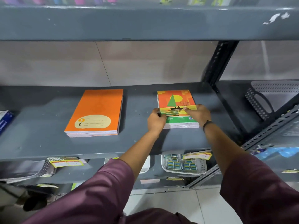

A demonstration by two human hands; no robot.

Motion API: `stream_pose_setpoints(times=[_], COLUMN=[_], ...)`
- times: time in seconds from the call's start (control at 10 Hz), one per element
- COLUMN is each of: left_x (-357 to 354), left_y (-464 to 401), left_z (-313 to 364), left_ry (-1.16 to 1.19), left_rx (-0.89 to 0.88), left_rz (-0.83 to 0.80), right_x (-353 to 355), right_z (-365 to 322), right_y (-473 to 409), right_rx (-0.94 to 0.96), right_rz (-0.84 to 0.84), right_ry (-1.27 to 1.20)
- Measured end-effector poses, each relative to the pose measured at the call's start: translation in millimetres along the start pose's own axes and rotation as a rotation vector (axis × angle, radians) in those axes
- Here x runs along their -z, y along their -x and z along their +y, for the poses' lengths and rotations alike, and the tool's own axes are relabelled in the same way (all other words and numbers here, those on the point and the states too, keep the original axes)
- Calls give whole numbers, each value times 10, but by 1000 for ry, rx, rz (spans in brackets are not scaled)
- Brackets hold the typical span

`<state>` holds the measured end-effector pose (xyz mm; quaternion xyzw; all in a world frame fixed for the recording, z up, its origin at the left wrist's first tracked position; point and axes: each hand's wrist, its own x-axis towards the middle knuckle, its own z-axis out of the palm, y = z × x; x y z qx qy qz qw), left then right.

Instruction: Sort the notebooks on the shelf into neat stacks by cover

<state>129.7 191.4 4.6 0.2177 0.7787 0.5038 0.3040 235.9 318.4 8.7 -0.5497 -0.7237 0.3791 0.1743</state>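
Two stacks of notebooks lie on the grey shelf [48,143]. The left stack [97,110] has plain orange covers with a cream label. The right stack [175,101] has covers with a green sailboat, a yellow sun and a boat on water. My left hand [155,121] grips the left edge of the sailboat stack. My right hand [198,114] grips its right edge, thumb on the top cover. Both hands press the stack from the sides as it rests on the shelf.
A black slotted upright [218,62] stands behind the sailboat stack. A grey perforated basket [262,101] sits on the neighbouring shelf at right. A blue box [4,120] pokes in at far left. Below, a white basket [200,165] holds small packets.
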Motion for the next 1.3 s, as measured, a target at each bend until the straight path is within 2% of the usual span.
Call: stream_pose_setpoints(times=[0.5,0.9,1.0,1.1,1.3], left_x=[680,750,728,721,944], left_y=[-105,-183,-147,-16,410], left_z=[-162,-225,-206,-156,-114], left_ry=[-129,-237,-258,-320,-532], left_rx=[136,169,123,0,-273], left_rz=[225,271,291,337,410], right_x=[-773,-985,-997,-1004,-980], right_z=[-608,-665,-661,-682,-791], right_y=[367,374,439,603,975], right_rx=[55,58,60,168,434], right_rz=[-13,-32,28,167,264], right_ry=[129,169,249,390,383])
